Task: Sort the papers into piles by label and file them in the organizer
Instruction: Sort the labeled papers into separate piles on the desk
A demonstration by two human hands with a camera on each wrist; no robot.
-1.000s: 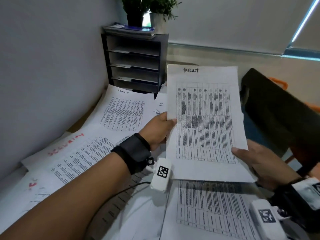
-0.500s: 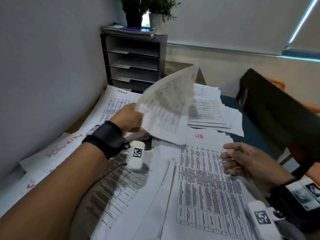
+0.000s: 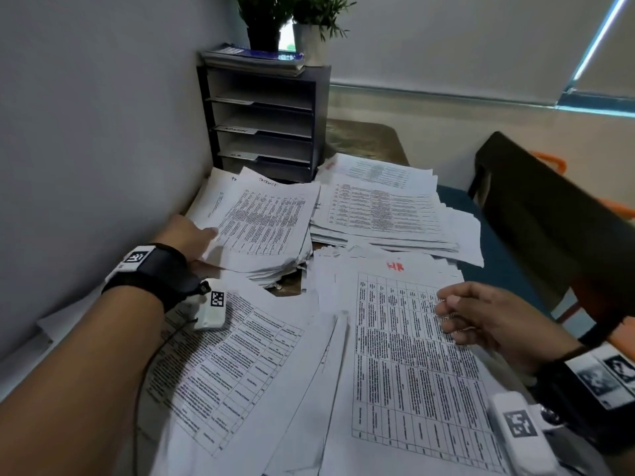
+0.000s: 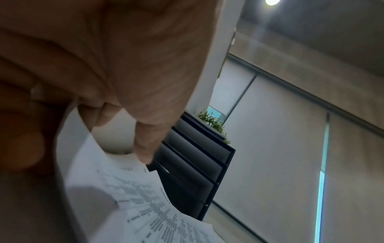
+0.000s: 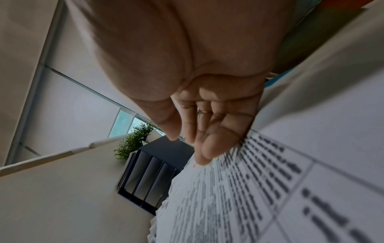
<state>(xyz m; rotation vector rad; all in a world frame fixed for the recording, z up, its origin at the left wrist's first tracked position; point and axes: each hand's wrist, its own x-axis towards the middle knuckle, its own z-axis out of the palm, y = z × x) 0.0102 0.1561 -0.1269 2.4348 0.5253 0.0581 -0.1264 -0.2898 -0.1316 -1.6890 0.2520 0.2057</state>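
Note:
My left hand [image 3: 194,235] is at the left edge of the back-left pile [image 3: 264,228], whose top sheet carries a black handwritten label. Its thumb lies on that top sheet and the fingers are hidden under the edge, so it pinches the sheet [image 4: 133,194]. My right hand [image 3: 470,314] rests with relaxed fingers [image 5: 205,148] on a sheet marked "HR" in red [image 3: 405,355] and holds nothing. The dark organizer [image 3: 264,121] with several shelves stands at the back against the wall. A second stack [image 3: 378,207] lies to its right.
Loose printed sheets [image 3: 223,365] overlap across the near desk. Books [image 3: 254,58] and two potted plants [image 3: 268,18] sit on the organizer. The wall [image 3: 86,132] is close on the left. A dark chair [image 3: 549,218] stands at the right.
Both hands held one sheet up. The right hand let go and dropped onto the HR sheet. The left hand swung the sheet leftward and laid it on the back-left pile.

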